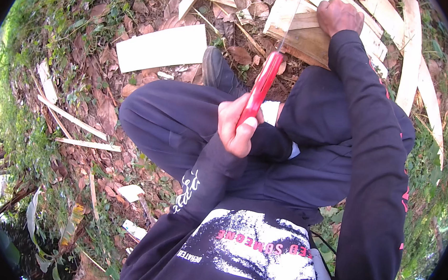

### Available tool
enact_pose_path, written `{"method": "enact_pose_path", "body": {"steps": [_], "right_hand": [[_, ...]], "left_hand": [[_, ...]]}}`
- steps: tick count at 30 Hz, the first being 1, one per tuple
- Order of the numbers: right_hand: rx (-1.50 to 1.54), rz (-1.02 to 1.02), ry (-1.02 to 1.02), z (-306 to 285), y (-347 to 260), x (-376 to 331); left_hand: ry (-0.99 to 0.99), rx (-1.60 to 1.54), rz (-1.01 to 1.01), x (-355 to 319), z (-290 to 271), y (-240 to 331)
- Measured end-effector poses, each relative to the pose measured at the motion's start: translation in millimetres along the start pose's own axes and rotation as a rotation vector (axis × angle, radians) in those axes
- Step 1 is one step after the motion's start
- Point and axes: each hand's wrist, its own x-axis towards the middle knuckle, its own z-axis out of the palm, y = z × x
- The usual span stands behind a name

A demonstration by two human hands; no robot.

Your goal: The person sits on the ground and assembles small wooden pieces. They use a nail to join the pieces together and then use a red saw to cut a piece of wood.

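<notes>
My left hand [237,126] is wrapped round the red handle of a saw [263,82], its thumb lying along the grip. The thin blade shows edge-on and runs up and away, over the pale wood; its teeth cannot be made out. At the upper right my right hand [340,17] is closed, knuckles up, on a wooden board [309,40] in a small stack. The fingertips of that hand are hidden. The blade passes to the left of my right hand, and I cannot tell whether it touches the wood.
My crossed legs [184,113] and a dark shoe [221,74] lie close below the boards. A pale flat panel [162,47] rests on dry leaves to the left. Long wood strips [409,54] curve along the right. Thin offcuts [76,118] and green plants [34,72] are scattered at the left.
</notes>
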Motion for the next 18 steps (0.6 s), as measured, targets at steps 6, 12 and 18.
{"method": "enact_pose_path", "body": {"steps": [6,12,18], "right_hand": [[0.016,-0.008,0.037,-1,-4,-5],[0.014,-0.005,0.025,3,-2,0],[0.035,-0.02,0.042,-5,-4,-7]], "left_hand": [[0.043,0.013,0.046,-8,-1,4],[0.092,0.079,0.075,17,7,-2],[0.05,0.019,0.059,-16,0,0]]}}
